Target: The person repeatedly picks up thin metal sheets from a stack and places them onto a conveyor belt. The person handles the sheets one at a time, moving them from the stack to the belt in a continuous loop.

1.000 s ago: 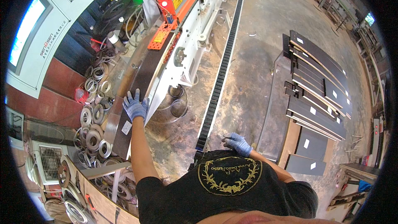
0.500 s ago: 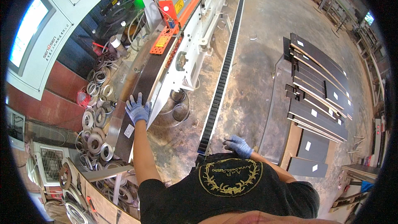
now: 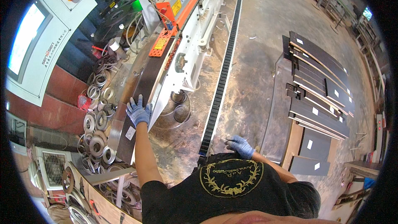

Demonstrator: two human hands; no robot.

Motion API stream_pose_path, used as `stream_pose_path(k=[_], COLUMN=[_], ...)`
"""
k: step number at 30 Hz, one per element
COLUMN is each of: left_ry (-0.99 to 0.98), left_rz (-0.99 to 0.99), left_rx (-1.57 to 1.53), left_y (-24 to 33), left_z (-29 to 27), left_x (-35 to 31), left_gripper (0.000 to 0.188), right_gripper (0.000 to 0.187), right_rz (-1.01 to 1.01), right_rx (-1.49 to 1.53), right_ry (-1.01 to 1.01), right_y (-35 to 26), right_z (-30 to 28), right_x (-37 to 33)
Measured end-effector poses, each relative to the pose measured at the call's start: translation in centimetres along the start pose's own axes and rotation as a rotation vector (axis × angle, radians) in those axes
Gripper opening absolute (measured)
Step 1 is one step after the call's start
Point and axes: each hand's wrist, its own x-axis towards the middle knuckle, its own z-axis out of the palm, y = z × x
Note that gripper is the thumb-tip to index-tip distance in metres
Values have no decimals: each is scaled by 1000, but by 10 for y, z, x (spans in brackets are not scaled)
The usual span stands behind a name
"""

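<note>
My left hand (image 3: pixel 139 112), in a blue-grey glove, lies flat with fingers spread on a long dark panel (image 3: pixel 145 84). The panel rests along the bed of a white machine, its far end beside a perforated orange plate (image 3: pixel 159 44). A white label (image 3: pixel 130 133) is stuck to the panel close to my left wrist. My right hand (image 3: pixel 241 147), gloved alike, hangs low beside my body with fingers loosely extended. Nothing shows in it, and it touches no panel.
A black roller track (image 3: pixel 219 87) with pale edges runs along the floor to the right of the machine. Farther right lie several stacked dark panels (image 3: pixel 309 110) with white labels. Many rolls of edging (image 3: pixel 97 144) crowd the left, below a control cabinet (image 3: pixel 62 29).
The view has shifted slightly. My left hand stays flat on the panel, and my right hand hangs in about the same place.
</note>
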Motion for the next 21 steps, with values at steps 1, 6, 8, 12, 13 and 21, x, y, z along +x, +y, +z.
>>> stream_pose_path(k=[1, 6, 8, 12, 13, 21], left_ry=[1, -8, 34, -2, -6, 396], left_rz=[7, 32, 9, -21, -46, 622], left_rx=[-2, 90, 153, 192, 183, -435], left_y=[4, 45, 40, 83, 87, 178], left_z=[1, -4, 14, 11, 15, 26], left_x=[3, 19, 33, 67, 80, -17], left_gripper=[63, 59, 57, 56, 57, 62], right_gripper=[33, 22, 19, 19, 20, 38], right_rz=[-13, -121, -145, -169, -134, -22], right_rx=[-16, -172, -181, 45, 74, 750], right_ry=[15, 118, 236, 330, 323, 744], right_y=[1, 7, -19, 42, 49, 31], right_z=[-2, -21, -13, -53, -70, -237], right_x=[-1, -9, -28, -22, -26, -9])
